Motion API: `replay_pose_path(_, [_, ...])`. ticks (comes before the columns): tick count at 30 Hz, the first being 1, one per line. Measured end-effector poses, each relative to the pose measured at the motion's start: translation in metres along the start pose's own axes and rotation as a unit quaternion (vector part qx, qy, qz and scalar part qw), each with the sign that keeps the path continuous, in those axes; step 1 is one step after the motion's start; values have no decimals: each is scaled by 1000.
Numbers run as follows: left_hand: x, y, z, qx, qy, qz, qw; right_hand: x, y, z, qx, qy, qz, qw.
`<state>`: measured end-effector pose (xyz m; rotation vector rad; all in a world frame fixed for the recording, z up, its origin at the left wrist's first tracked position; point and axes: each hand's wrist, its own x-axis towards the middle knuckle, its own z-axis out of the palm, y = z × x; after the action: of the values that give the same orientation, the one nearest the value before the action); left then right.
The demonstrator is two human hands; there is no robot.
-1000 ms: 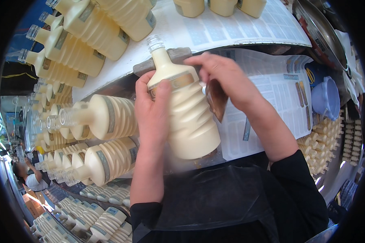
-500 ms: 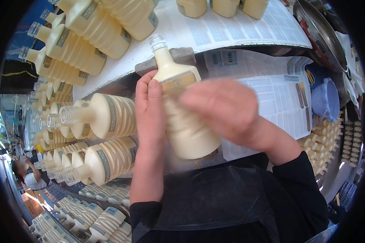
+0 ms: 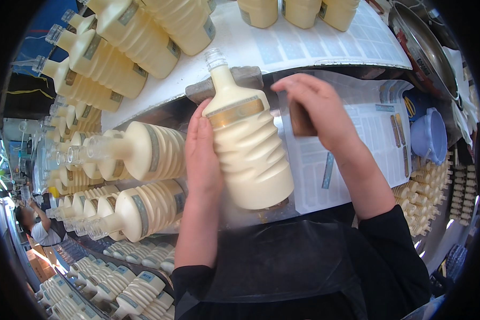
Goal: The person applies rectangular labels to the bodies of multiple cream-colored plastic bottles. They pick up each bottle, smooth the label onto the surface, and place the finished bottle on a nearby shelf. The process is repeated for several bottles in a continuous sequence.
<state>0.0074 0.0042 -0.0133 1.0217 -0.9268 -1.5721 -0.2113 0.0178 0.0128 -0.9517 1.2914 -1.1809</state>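
Close by, a cream-coloured, wavy bottle [image 3: 253, 160] with a clear top and a gold, shiny band [image 3: 234, 113] lies with its bottom toward the person. The bare left hand [image 3: 204, 154] rests along the bottle's left side, probably to stop it rolling (I can't tell how hard it squeezes). Its thumb points up toward the bottle's neck, and its arm comes almost straight up.

Just right of the bottle, not touching it, the bare right hand [image 3: 320, 109] holds a flat, brown, stiff-looking piece [image 3: 302, 121]. Its arm leans in toward the bottle, with the pointing finger poking out at the bottle's shoulder.

Past that shoulder, a rough, grey block [image 3: 253, 77] sits by the neck, maybe to prop it. Farther off, beyond the bottle's top, more cream-coloured bottles [image 3: 257, 12] stand on a white table [image 3: 232, 29].
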Motion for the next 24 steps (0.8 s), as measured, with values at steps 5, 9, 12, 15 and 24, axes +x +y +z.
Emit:
replay_pose_path(5, [-7,17,8,104,-1,40,994,8,3,28,-122,-47,9,991])
replay_pose_path(9, [-3,22,2,95,-5,33,995,11,10,30,-26,-76,28,996])
replay_pose_path(12, [3,13,-1,119,0,49,992,10,12,33,-6,-74,26,997])
replay_pose_path(15, [4,10,-2,91,-4,51,995,9,16,33,14,-68,25,997])
replay_pose_path(24, [6,11,-4,43,-10,28,999,8,17,32,37,-73,17,996])
